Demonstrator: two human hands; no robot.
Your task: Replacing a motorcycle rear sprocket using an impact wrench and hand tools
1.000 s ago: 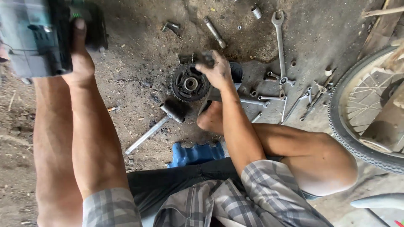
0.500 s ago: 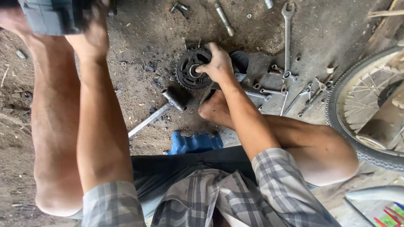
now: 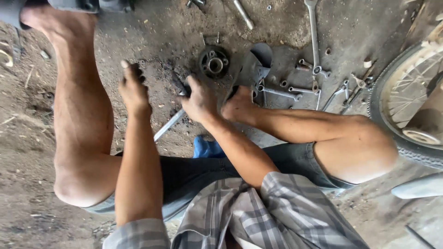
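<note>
Now your right hand [image 3: 199, 99] has left the round toothed hub [image 3: 214, 62], which lies alone on the dirt just beyond it, and is closed around the hammer [image 3: 173, 121] at its head. Your left hand [image 3: 134, 87], which held a grey power tool before, hovers empty and half-open nearby. Wrenches [image 3: 314, 32] and bolts litter the oily ground [image 3: 286, 23] beside a spoked wheel [image 3: 406, 106].

Single head view, looking steeply down, close over lap and dirt floor [image 3: 55, 46]
</note>
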